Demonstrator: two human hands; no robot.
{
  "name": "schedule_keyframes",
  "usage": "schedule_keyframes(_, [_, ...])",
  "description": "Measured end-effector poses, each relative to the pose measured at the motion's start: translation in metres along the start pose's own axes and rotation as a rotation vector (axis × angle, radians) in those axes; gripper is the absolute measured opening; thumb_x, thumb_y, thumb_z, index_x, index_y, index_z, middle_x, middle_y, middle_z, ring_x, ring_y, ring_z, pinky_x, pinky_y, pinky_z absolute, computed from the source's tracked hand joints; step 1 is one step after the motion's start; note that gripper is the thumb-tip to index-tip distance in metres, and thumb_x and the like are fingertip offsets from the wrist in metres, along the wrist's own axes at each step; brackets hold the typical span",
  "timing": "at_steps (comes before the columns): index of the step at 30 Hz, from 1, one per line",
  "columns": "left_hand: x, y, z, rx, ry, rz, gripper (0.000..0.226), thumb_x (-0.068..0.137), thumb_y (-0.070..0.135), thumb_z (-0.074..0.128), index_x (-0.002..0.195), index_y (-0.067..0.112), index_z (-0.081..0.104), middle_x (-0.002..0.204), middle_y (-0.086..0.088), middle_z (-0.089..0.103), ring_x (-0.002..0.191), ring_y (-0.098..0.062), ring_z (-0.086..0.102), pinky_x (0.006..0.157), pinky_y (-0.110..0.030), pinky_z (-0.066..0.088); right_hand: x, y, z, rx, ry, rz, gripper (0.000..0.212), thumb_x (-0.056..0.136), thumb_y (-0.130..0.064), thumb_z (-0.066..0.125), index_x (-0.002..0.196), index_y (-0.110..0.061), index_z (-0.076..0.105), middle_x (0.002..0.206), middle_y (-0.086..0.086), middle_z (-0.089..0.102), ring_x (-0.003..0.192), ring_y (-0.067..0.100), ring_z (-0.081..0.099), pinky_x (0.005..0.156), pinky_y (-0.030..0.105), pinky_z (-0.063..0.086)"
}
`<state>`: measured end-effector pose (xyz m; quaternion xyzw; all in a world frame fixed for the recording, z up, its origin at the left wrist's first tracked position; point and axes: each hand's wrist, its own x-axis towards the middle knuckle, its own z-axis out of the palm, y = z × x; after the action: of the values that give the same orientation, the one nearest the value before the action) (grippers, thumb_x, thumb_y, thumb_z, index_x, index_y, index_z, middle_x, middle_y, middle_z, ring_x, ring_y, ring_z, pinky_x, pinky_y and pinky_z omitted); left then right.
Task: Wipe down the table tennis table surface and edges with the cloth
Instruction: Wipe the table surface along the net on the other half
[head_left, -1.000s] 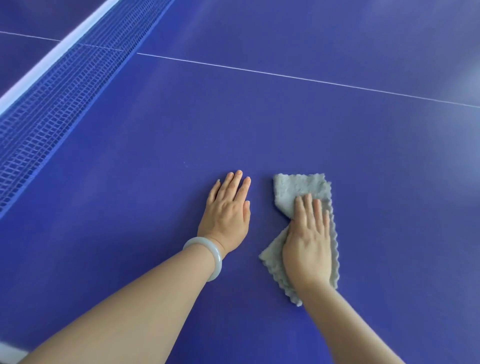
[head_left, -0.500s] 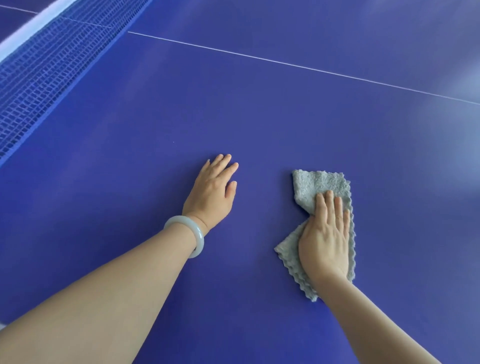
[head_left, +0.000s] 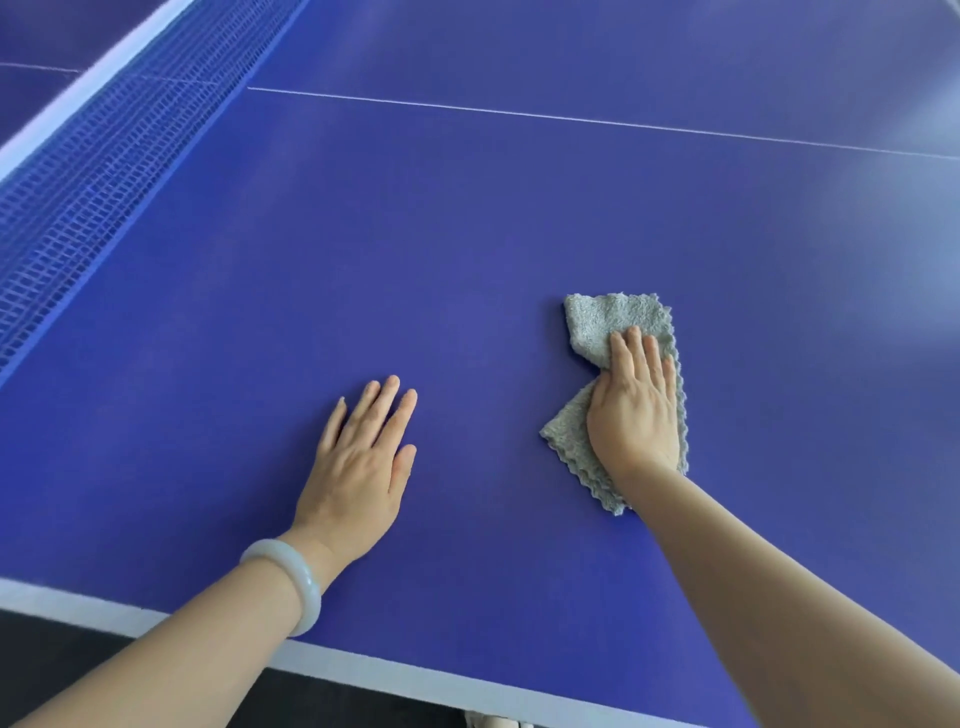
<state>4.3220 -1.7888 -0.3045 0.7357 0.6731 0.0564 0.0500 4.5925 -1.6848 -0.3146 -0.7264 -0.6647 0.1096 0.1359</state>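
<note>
The blue counter (head_left: 519, 234) stretches away from the person, with the net (head_left: 104, 171) along its left and the white near edge (head_left: 389, 670) just under the forearms. The left hand (head_left: 358, 467) rests flat and open on the bare surface, holding nothing. The right hand (head_left: 636, 415), fingers straight, presses down on the grey cloth (head_left: 613, 322). The cloth lies directly beneath that hand, its long axis pointing away from the person, well to the right of the left hand.

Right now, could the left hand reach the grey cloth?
Probably yes: only bare blue table lies between the left hand and the cloth, though the right hand presses flat on it.
</note>
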Motion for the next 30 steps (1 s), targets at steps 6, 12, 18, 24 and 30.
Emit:
schedule_keyframes(6, [-0.002,-0.001,0.005,-0.023,0.017,-0.014,0.057,0.101,0.034,0.020,0.154,0.015,0.030,0.162,-0.003,0.023,0.150,-0.019,0.019,0.122,-0.046,0.015,-0.099,-0.048,0.012,0.049,-0.007,-0.219,0.059,0.095,-0.012,0.040,0.154,-0.011,0.030,0.163,0.006,0.024,0.153,0.022,0.011,0.124,0.038,0.004])
schedule_keyframes(12, [-0.001,-0.002,0.003,-0.073,0.035,-0.015,0.054,0.101,0.029,0.027,0.153,0.016,0.032,0.161,-0.003,0.024,0.150,-0.018,0.019,0.122,-0.045,0.013,-0.119,0.002,-0.011,-0.003,-0.229,-0.705,0.053,0.100,-0.019,0.045,0.152,-0.017,0.037,0.160,0.001,0.029,0.151,0.018,0.019,0.123,0.039,0.014])
schedule_keyframes(18, [-0.001,-0.004,0.008,-0.059,0.041,-0.031,0.053,0.104,0.029,0.032,0.155,0.019,0.026,0.163,0.000,0.018,0.151,-0.016,0.013,0.123,-0.042,0.008,-0.082,0.002,-0.010,0.003,0.038,-0.018,0.052,0.104,-0.015,0.030,0.156,-0.013,0.025,0.165,0.004,0.017,0.153,0.018,0.007,0.125,0.035,0.001])
schedule_keyframes(24, [0.000,-0.005,0.007,-0.108,0.055,-0.039,0.051,0.104,0.024,0.037,0.154,0.019,0.030,0.163,0.000,0.018,0.151,-0.015,0.011,0.123,-0.040,0.005,-0.163,-0.090,0.026,0.055,-0.125,-0.490,0.054,0.103,-0.022,0.023,0.157,-0.014,0.021,0.164,0.002,0.015,0.153,0.016,0.001,0.124,0.034,-0.005])
schedule_keyframes(30, [0.000,-0.003,0.008,-0.106,0.055,-0.031,0.053,0.104,0.028,0.032,0.155,0.021,0.026,0.164,0.002,0.016,0.151,-0.014,0.010,0.123,-0.041,0.005,-0.120,0.021,-0.019,-0.006,-0.071,-0.323,0.047,0.104,-0.020,0.035,0.151,-0.012,0.038,0.160,0.007,0.030,0.151,0.022,0.020,0.124,0.036,0.009])
